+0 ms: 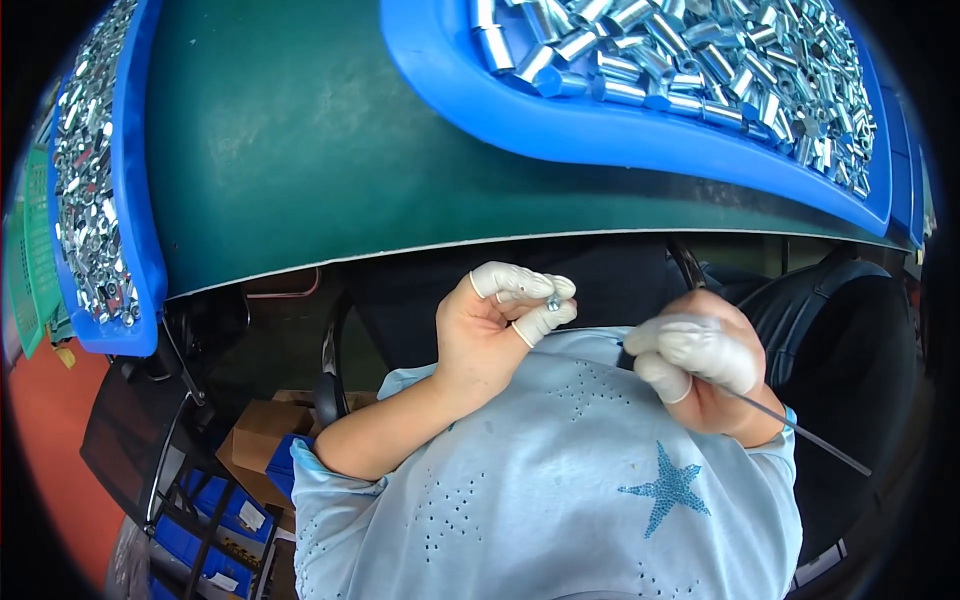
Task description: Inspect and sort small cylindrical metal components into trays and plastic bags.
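Below the green counter (pixel 300 150) edge, over the lap, the left hand (pixel 490 335) pinches a small metal sleeve (pixel 552 300) between cot-covered fingertips (pixel 510 282), grip closed tight on it. Right of the sleeve, the right hand (pixel 705 365) is fisted around a thin rod (pixel 800 432). Threading should go best with the sleeve's bore turned squarely toward the rod tip, which is hidden. Blue trays (pixel 620 130) of sleeves sit beyond.

A brown cardboard box (pixel 262 432) sits low at the left under the green worktop (pixel 300 140), with white labels (pixel 250 516) on blue bins (pixel 225 505) just below it.
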Tool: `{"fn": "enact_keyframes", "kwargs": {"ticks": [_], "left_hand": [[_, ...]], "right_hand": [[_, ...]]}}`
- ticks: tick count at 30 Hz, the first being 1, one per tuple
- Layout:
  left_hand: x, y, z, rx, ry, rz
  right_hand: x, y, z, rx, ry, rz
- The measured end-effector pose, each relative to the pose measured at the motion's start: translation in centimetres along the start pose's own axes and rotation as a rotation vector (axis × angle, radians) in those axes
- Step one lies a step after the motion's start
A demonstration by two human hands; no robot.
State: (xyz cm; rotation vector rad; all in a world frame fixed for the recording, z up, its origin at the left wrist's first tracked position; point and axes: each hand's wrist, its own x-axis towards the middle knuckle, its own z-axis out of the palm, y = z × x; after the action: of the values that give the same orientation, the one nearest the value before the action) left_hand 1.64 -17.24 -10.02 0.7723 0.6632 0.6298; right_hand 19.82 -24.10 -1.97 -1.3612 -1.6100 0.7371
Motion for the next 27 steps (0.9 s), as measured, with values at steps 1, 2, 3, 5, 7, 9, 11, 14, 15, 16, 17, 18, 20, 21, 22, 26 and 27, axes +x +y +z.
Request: {"fn": "enact_keyframes", "kwargs": {"ticks": [1, 2, 3, 5, 7, 9, 11, 14, 15, 16, 17, 18, 20, 21, 22, 26, 27], "left_hand": [[0.0, -0.1, -0.2, 0.000, 0.006, 0.009], [0.1, -0.1, -0.5, 0.007, 0.013, 0.018], [0.2, -0.1, -0.8, 0.014, 0.020, 0.028], [0.3, -0.1, -1.6, 0.024, 0.034, 0.048], [0.3, 0.0, -2.5, 0.013, 0.081, 0.065], [0.2, 0.1, -3.4, 0.009, 0.113, 0.082], [0.2, 0.0, -4.0, 0.011, 0.134, 0.110], [0.2, 0.1, -4.1, 0.015, 0.137, 0.140], [0.3, 0.2, -4.0, 0.022, 0.128, 0.152], [0.3, 0.3, -3.9, 0.029, 0.117, 0.164], [0.2, 0.4, -3.8, 0.027, 0.117, 0.168], [0.0, 0.5, -3.7, 0.027, 0.113, 0.156], [-0.3, 0.6, -3.6, 0.029, 0.102, 0.129], [-0.3, 0.7, -3.5, 0.028, 0.099, 0.131], [-0.3, 0.8, -3.4, 0.023, 0.094, 0.143], [-0.3, 0.9, -3.0, 0.018, 0.088, 0.166], [-0.3, 0.9, -2.9, 0.024, 0.092, 0.166]], "right_hand": [[-0.1, -0.3, -0.5, 0.002, -0.006, -0.008], [-0.3, -0.7, -1.0, -0.058, -0.146, 0.057], [-0.6, -1.1, -1.4, -0.118, -0.285, 0.122], [-0.6, -1.1, -1.9, -0.181, -0.427, 0.174], [-0.3, -0.8, -2.1, -0.142, -0.535, 0.231], [-0.1, -0.3, -2.3, -0.122, -0.595, 0.249], [-0.2, 0.4, -2.4, 0.043, -0.554, 0.144], [0.1, -0.2, -2.1, 0.105, -0.423, 0.059], [0.3, -0.7, -2.0, 0.087, -0.309, 0.027], [0.4, -1.1, -1.8, 0.069, -0.193, -0.005], [0.3, -1.3, -1.5, 0.066, -0.195, -0.008], [0.2, -1.5, -1.0, 0.086, -0.159, -0.008], [-0.1, -1.7, -0.2, 0.127, -0.083, -0.006], [-0.1, -1.7, 0.0, 0.124, -0.082, -0.007], [-0.2, -1.6, 0.2, 0.177, -0.092, -0.032], [-0.1, -1.5, 0.7, 0.290, -0.125, -0.084], [-0.1, -1.4, 0.8, 0.294, -0.136, -0.088]]}}
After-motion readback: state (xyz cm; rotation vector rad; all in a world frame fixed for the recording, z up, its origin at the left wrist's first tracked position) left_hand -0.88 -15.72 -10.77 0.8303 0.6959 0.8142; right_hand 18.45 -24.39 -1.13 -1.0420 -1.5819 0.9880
